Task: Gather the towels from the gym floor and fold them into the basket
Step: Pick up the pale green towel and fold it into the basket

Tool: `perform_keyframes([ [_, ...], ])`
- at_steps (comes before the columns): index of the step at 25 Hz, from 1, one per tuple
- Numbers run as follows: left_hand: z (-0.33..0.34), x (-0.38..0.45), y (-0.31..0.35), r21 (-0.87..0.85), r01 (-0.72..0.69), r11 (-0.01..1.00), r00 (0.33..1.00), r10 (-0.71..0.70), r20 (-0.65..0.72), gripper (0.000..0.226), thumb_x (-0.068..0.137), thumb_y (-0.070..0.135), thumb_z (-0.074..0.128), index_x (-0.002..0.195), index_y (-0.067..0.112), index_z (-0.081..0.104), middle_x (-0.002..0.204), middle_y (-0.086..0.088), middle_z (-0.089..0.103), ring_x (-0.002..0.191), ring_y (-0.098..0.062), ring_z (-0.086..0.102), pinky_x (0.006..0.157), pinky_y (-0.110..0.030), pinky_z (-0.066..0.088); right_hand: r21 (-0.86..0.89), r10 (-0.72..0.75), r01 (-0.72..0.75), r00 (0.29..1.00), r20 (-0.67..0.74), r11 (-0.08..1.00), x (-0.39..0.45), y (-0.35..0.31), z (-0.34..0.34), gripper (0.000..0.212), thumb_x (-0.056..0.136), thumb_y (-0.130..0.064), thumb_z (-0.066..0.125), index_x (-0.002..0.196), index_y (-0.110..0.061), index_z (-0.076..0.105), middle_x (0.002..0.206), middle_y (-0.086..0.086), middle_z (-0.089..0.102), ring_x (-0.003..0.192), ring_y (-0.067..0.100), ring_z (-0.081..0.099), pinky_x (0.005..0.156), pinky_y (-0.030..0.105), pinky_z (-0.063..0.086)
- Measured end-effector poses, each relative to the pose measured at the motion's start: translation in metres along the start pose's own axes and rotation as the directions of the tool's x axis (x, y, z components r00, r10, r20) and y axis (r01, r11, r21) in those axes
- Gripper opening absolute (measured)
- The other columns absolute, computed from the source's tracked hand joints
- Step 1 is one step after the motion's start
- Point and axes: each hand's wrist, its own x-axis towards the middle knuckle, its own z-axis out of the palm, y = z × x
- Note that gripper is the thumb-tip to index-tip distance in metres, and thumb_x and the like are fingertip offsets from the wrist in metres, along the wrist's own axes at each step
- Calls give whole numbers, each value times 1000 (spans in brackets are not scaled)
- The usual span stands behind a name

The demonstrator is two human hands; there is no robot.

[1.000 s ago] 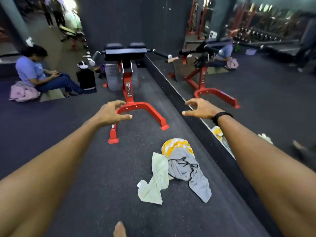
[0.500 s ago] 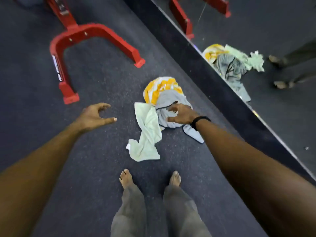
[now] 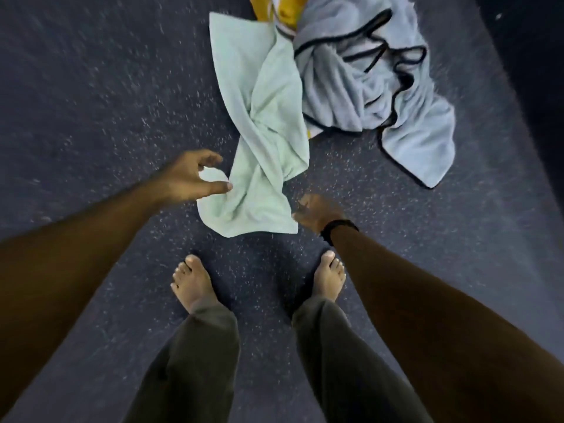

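looking straight down, i see the dark speckled gym floor (image 3: pixel 91 87) filling almost the whole view. on it, near the top, lies a pile of three towels. the grey towel (image 3: pixel 366 87) with a black edge is the biggest; it is crumpled at the upper right. the pale green towel (image 3: pixel 265 132) lies just left of it, touching it, twisted in the middle and stretching down toward my feet. a yellow and white towel (image 3: pixel 283 10) shows only a small part at the top edge, under the other two.

below the towels are my two legs in dark trousers (image 3: pixel 198 346) and my bare feet (image 3: pixel 192 282), standing apart on the floor.

my left hand (image 3: pixel 189 181) is at the left lower corner of the green towel, fingers and thumb curved in a wide c shape, the thumb tip touching the cloth, but it holds nothing. my right hand (image 3: pixel 317 212) is blurred beside the right lower corner of the same towel; i cannot tell how its fingers lie or if it holds the cloth. a black wristband (image 3: pixel 335 227) is on the right wrist.
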Motion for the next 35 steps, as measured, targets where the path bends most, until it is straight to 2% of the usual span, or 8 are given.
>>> perform_keyframes([
  [4, 35, 34, -35, 30, 3, 1000, 1000, -3, 18, 61, 73, 30, 81, 127, 15, 56, 124, -3, 56, 113, -16, 52, 94, -31, 42, 141, 113, -119, 992, 53, 983, 40, 17, 49, 79, 85, -40, 69, 143, 0, 33, 148, 17, 38, 133, 33, 40, 105, 40, 36],
  [7, 43, 32, -30, 65, 13, 998, 999, -15, 29, 61, 76, 27, 79, 130, 14, 54, 125, -2, 54, 109, -11, 47, 89, -26, 38, 298, 164, -165, 986, 29, 940, 46, 2, 56, 59, 84, -25, 72, 130, 3, 47, 141, 19, 45, 127, 31, 46, 100, 34, 39],
  [13, -24, -26, 91, -13, -63, 998, 998, 63, 16, 55, 80, 18, 76, 129, 12, 53, 120, 2, 53, 109, -10, 47, 89, -22, 36, 226, -193, 253, 947, -257, 941, -49, -59, -82, 25, 96, -18, 50, 117, -6, 51, 119, 19, 55, 109, 33, 53, 86, 36, 44],
  [16, -95, -81, 204, -7, -180, 984, 982, 179, -67, 59, 76, 15, 79, 128, 10, 53, 121, -5, 56, 114, -15, 50, 91, -23, 38, 38, -463, 525, 781, -419, 850, -131, -82, -205, 20, 97, -16, 46, 111, -2, 49, 98, 22, 61, 91, 38, 59, 70, 40, 44],
  [19, -166, -147, 319, 63, -320, 945, 928, 326, -180, 71, 64, 29, 85, 126, 10, 57, 119, -6, 60, 113, -17, 55, 93, -24, 41, -85, -547, 615, 620, -562, 784, -231, -101, -323, 15, 94, -14, 49, 106, -6, 51, 90, 20, 61, 84, 38, 57, 63, 37, 35],
  [22, -225, -237, 441, 144, -437, 888, 845, 460, -273, 65, 71, 23, 84, 128, 10, 56, 118, -3, 59, 108, -11, 54, 92, -20, 38, -109, -526, 664, 470, -708, 740, -352, -111, -442, 12, 92, -17, 52, 100, -10, 54, 80, 11, 60, 76, 33, 54, 66, 42, 41],
  [26, -280, -350, 572, 257, -572, 779, 713, 627, -314, 60, 74, 27, 81, 128, 18, 56, 121, -2, 60, 111, -14, 57, 90, -22, 44, -201, -464, 663, 246, -851, 721, -520, -109, -564, 6, 88, -9, 53, 87, -11, 59, 74, -3, 59, 69, 11, 51, 65, 28, 41],
  [35, -297, -549, 778, 454, -786, 420, 395, 906, -155, 58, 73, 35, 80, 125, 24, 57, 114, 4, 60, 107, -15, 58, 85, -23, 42, -209, -129, 542, -182, -975, 814, -846, -30, -672, 28, 96, -15, 52, 70, -16, 44, 60, -7, 45, 56, 8, 43, 57, 24, 29],
])
